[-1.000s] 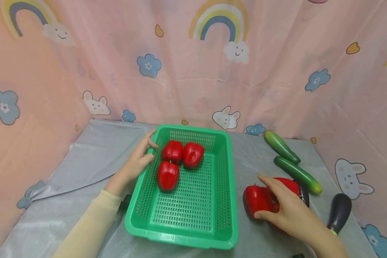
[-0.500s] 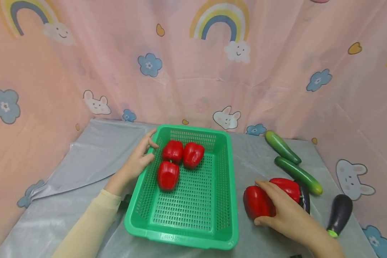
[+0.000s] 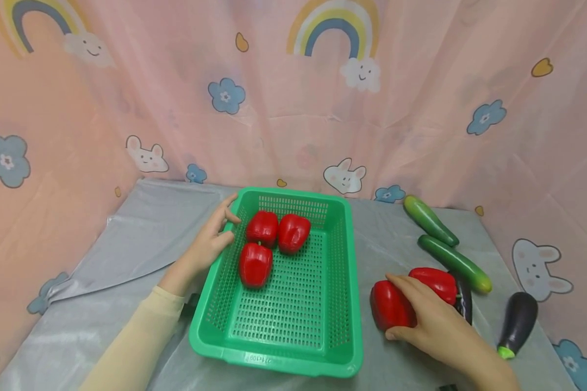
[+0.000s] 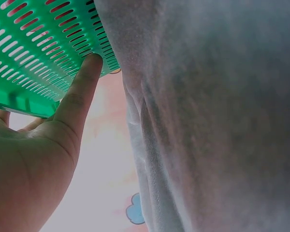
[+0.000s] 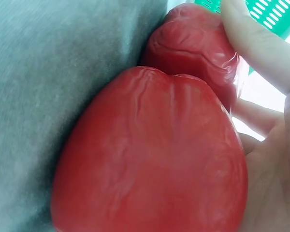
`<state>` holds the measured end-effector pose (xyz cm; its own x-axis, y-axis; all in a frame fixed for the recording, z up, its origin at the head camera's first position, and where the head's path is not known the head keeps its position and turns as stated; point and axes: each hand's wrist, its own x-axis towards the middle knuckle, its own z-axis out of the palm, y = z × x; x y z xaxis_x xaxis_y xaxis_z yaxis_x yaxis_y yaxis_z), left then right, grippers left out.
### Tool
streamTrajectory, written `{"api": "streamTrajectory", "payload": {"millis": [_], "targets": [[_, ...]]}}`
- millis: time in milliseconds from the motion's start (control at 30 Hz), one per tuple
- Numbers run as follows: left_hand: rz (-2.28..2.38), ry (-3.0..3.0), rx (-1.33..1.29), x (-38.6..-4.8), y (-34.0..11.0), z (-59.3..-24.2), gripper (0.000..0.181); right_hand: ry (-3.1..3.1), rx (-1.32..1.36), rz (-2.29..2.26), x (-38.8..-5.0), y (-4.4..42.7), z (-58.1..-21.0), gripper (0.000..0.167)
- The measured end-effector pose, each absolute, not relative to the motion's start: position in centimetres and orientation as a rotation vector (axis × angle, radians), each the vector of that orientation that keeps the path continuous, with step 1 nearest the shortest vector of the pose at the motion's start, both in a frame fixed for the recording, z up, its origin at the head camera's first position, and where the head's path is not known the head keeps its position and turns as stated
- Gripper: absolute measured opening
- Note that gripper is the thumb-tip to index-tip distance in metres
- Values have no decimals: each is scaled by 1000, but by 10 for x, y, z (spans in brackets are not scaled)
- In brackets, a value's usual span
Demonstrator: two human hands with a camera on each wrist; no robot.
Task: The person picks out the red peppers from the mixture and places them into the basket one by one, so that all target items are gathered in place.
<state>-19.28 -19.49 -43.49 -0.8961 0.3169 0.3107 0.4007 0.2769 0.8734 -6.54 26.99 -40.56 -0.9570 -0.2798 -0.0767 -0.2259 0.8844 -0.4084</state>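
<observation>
Red pepper [image 3: 390, 307]: to the right of the green basket [image 3: 357, 326], near its wall and outside it, low over the grey cloth [image 3: 102, 282]; whether it bears on the cloth cannot be told.
Right hand [image 3: 442, 326]: gripping that pepper from the side, thumb toward the near edge and fingers over the far side.
Pepper under the palm [image 5: 152, 159]: large in the right wrist view, close to or touching the gripped one; the hand covers it in the head view.
Pepper beyond the hand [image 3: 434, 285]: lying on its side, stem end pointing right.
Left hand [image 3: 207, 244]: holding the basket's left rim, fingers hooked over it; in the left wrist view one digit presses the slotted wall from outside.
Basket's contents: three red peppers, the back-left one [image 3: 262, 228], the back-right one [image 3: 293, 233] and the front one [image 3: 255, 265], clustered toward the far left.
Cucumbers: the upper one [image 3: 430, 221] and the lower one [image 3: 455, 263], slanting at the far right.
Eggplants: the partly hidden one [image 3: 463, 298] just beside the lying pepper; the outer one [image 3: 518, 320] farther right, green cap toward the person.
Backdrop: pink curtain [image 3: 274, 146] with rainbows, rabbits and blue flowers.
</observation>
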Motion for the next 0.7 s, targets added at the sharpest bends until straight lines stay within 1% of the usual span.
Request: {"api": "streamTrajectory", "payload": {"millis": [433, 700], "targets": [[-1712, -2429, -700, -193, -195, -434, 23, 2931, -393, -635, -64, 269, -404, 103], [-1712, -2448, -692, -193, -195, -435, 25, 2948, -384, -663, -63, 269, -398, 102]]}}
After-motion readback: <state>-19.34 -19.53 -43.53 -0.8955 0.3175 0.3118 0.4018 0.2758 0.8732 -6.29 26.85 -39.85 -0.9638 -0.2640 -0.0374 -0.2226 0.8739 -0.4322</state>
